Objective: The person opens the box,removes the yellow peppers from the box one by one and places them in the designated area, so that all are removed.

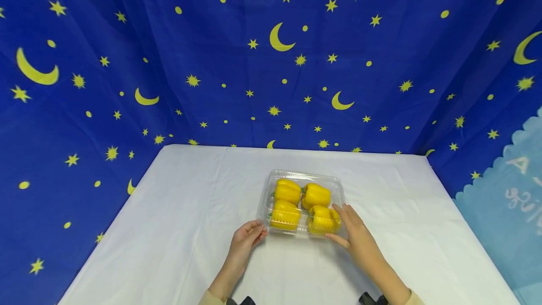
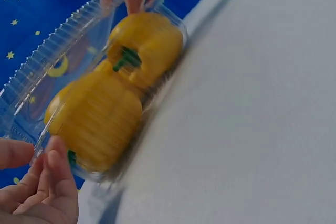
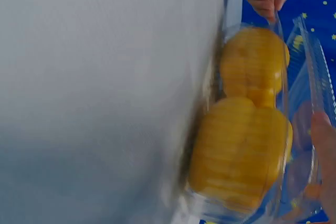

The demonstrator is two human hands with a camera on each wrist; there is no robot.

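A clear plastic clamshell box [image 1: 305,173] stands on the white table with several yellow bell peppers [image 1: 288,191] in it. Their green stems show, one of them plainly in the left wrist view. At the front left corner, my left hand [image 1: 247,239] pinches the plastic edge between thumb and fingers. My right hand [image 1: 360,239] holds the front right corner, thumb at the front and fingers along the side. The ribbed lid [image 3: 310,61] is tilted up from the base, with a gap along the front in the right wrist view.
White cloth covers the table [image 1: 203,192]. A blue curtain [image 1: 237,60] with yellow moons and stars rises behind and on both sides. On the right hangs a light blue panel [image 1: 508,211] with white lettering.
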